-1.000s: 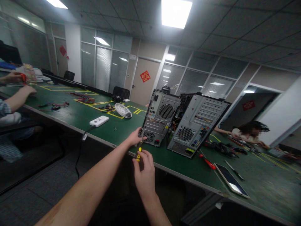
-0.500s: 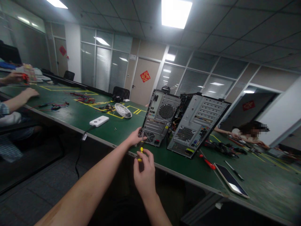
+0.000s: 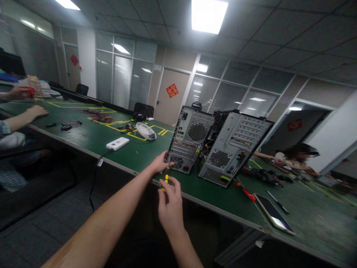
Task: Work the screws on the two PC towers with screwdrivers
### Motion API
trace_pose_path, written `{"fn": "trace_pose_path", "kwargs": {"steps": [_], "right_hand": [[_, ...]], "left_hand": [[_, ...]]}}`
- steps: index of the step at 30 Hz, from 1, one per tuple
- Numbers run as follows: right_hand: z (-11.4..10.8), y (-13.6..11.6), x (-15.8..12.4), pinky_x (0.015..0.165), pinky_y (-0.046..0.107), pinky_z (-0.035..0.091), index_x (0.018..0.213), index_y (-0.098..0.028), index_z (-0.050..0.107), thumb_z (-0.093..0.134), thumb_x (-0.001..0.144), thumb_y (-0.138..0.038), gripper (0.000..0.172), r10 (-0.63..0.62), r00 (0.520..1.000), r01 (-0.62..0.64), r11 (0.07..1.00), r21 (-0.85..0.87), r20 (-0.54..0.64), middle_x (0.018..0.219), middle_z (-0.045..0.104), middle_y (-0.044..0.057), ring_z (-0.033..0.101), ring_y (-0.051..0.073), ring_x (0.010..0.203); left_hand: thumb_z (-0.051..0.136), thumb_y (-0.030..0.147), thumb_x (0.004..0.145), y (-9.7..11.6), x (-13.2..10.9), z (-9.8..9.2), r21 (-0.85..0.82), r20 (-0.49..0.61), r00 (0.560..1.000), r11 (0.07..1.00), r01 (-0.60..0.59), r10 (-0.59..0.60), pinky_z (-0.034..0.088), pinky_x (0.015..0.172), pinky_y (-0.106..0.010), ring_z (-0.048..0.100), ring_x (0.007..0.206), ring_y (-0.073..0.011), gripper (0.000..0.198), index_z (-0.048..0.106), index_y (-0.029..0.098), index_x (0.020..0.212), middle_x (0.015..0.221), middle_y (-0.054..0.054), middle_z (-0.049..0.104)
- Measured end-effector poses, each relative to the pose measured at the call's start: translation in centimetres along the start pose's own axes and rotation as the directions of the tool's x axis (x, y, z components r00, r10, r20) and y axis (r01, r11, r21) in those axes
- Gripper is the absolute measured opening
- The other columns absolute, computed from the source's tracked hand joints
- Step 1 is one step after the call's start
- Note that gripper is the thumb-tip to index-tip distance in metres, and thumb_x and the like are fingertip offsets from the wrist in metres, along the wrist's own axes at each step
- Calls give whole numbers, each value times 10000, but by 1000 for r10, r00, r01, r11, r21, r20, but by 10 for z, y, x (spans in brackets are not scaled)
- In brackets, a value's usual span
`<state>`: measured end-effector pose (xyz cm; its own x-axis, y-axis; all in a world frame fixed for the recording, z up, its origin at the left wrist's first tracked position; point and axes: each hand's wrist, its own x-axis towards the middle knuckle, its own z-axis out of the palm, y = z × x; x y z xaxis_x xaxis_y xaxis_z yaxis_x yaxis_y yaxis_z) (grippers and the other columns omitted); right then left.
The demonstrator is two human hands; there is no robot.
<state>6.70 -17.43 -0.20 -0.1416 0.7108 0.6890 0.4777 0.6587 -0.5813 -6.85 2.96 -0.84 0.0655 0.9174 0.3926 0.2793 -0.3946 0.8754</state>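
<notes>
While the right hand point(image 3: 171, 197) pinches a slim screwdriver with a yellow-and-black handle point(image 3: 166, 178) between thumb and curled fingers, the left hand point(image 3: 160, 162) rests at the lower left edge of a grey metal computer case with a round fan grille point(image 3: 187, 147), its thumb spread out; its other fingers are partly hidden, so I cannot tell how firmly they grip. The screwdriver points up toward that lower corner, beside the left thumb, its tip too small to make out. Upright on the green tabletop point(image 3: 131, 160), a second grey metal case with a dark side point(image 3: 237, 149) stands just right of the first, crowding that side. Beyond it lie a red-handled tool point(image 3: 247, 192), a pale-framed tablet with a dark screen point(image 3: 273, 212), a thin dark pen-like rod point(image 3: 277, 203) and a heap of black cables point(image 3: 267, 176). Left of the hands sit tiny metal pieces point(image 3: 136, 153), a white rounded box on a black cord point(image 3: 118, 143) and a tilted white round dish point(image 3: 146, 131). At far left, a co-worker's hand point(image 3: 37, 111) rests on the tabletop.
</notes>
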Motion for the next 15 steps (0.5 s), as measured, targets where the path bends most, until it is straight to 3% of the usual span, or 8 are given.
{"fn": "trace_pose_path", "kwargs": {"steps": [15], "right_hand": [[0,-3,1,970,387,597,1216,-217,747,570,982,-179,295,33,998,-34,999,-8,-48,1328,603,145,694,246,1129]], "left_hand": [[874,376,724,2,-1,-1,59,-10,1000,998,-1,1,507,1113,-454,667,1268,-324,889,493,152,1495,1386,-185,682]]}}
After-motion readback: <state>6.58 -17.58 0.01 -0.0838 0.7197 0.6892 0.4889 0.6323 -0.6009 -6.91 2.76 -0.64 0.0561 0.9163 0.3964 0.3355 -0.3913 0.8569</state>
